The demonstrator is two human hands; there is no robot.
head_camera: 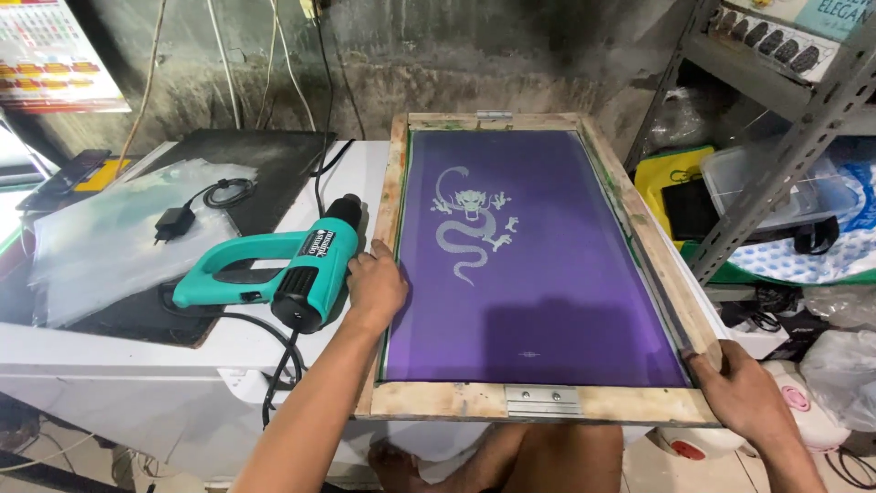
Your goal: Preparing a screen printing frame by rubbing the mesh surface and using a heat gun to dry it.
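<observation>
Plainly stiff and fairly light, the wooden printing frame (538, 265) with purple mesh lies on the white tabletop (365, 173), left hand (376, 285) closed on its left rail beside the teal heat gun (274, 269), right hand (744, 393) clasping the near-right corner; the mesh looks fragile.

The screen frame (639, 233) is rough, paint-stained bare wood with a dull metal hinge plate (543, 400); its purple mesh (538, 274) looks smooth, matt cloth. The teal heat gun (274, 269) is glossy plastic, beside clear, shiny plastic sheets (100, 237)
</observation>
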